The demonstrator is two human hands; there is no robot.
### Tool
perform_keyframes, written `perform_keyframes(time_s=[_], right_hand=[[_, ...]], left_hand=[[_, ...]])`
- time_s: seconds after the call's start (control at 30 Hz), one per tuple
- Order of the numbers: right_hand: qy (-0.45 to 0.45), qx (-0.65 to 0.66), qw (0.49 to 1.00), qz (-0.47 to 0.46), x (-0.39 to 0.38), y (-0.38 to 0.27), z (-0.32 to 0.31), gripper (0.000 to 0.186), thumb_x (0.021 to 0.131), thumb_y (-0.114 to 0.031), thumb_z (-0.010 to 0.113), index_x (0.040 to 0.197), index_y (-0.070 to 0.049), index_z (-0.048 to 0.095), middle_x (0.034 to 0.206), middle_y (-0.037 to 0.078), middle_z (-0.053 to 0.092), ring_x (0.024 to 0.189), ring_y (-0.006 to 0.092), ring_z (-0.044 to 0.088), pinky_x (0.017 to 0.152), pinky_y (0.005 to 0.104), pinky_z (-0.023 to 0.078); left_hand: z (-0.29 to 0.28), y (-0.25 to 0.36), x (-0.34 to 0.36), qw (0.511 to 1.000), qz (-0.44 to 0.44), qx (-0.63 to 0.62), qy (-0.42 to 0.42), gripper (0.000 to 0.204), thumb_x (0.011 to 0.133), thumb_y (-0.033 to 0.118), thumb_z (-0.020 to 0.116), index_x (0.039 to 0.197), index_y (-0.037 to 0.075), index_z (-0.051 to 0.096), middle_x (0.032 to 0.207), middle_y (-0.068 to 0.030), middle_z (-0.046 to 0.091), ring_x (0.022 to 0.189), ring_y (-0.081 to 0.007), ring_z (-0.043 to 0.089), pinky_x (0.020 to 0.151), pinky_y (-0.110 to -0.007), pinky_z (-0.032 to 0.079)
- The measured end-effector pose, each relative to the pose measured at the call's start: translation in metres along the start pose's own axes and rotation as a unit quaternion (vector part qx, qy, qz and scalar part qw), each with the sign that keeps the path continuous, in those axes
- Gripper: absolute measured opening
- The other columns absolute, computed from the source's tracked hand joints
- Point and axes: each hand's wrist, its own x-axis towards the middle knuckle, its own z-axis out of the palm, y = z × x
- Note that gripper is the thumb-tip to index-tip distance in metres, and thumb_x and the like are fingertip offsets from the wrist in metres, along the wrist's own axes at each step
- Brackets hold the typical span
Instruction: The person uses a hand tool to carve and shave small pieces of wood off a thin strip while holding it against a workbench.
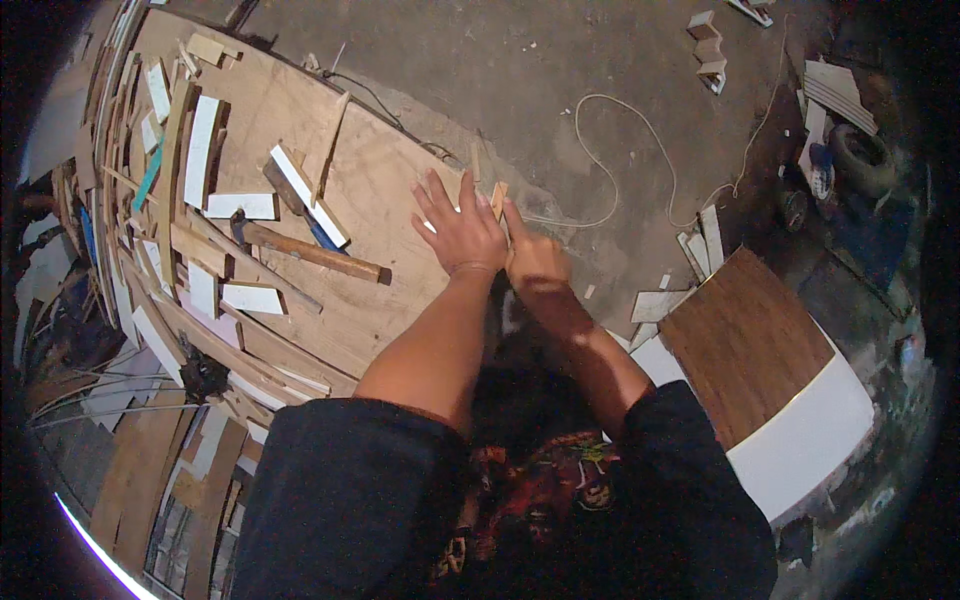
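Bare grey concrete floor [560,60], dusty, with a large sheet of pale plywood [370,190] serving as the work surface across the upper left of my view. On the sheet: a hammer with a long brown wooden handle [300,250], lying flat, head to the left; several short white-faced board offcuts [240,205]; a long white-edged strip [308,195] crossing a thin wooden lath. Along the sheet's left edge, a curved stack of thin wooden slats [130,260]. My left hand [458,232] lies flat on the plywood near its right edge, fingers spread wide and open, gripping nothing. My right hand [535,258] sits just beside it, touching at the thumb side, closed around a small light wooden piece [497,198] whose end stands up between the two hands; how much of it is in the fist I cannot tell. On the floor beyond, a loose pale cord [640,150] loops away. To the right, a dark brown wood-grain panel with a white edge [750,340], small white scraps [655,305] near its corner, and pale wooden blocks [708,45] at the top.
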Motion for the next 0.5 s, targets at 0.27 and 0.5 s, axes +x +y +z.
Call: perform_keyframes(time_s=[0.27, 0.5], right_hand=[[-0.013, 0.004, 1.000, 0.007, -0.003, -0.004, 0.003, 0.065, 0.086, -0.010, 0.062, 0.149, -0.019, 0.049, 0.068, 0.019, 0.066, 0.063, 0.0352, 0.068, 0.057, 0.0489, 0.053], [0.019, 0.014, 1.000, -0.017, -0.030, 0.002, 0.007, 0.062, 0.087, -0.009, 0.060, 0.148, -0.020, 0.052, 0.064, 0.018, 0.065, 0.059, 0.0336, 0.067, 0.056, 0.0489, 0.053]], left_hand=[[0.000, -0.001, -0.001, 1.000, -0.001, -0.014, 0.009, 0.048, 0.101, 0.032, 0.043, 0.146, 0.018, 0.051, 0.159, -0.0223, 0.029, 0.150, -0.0464, 0.016, 0.116, -0.066, 0.014], [-0.003, -0.004, -0.001, 1.000, -0.010, -0.015, -0.004, 0.047, 0.100, 0.032, 0.044, 0.146, 0.020, 0.051, 0.160, -0.0219, 0.028, 0.150, -0.0466, 0.015, 0.116, -0.066, 0.013]])
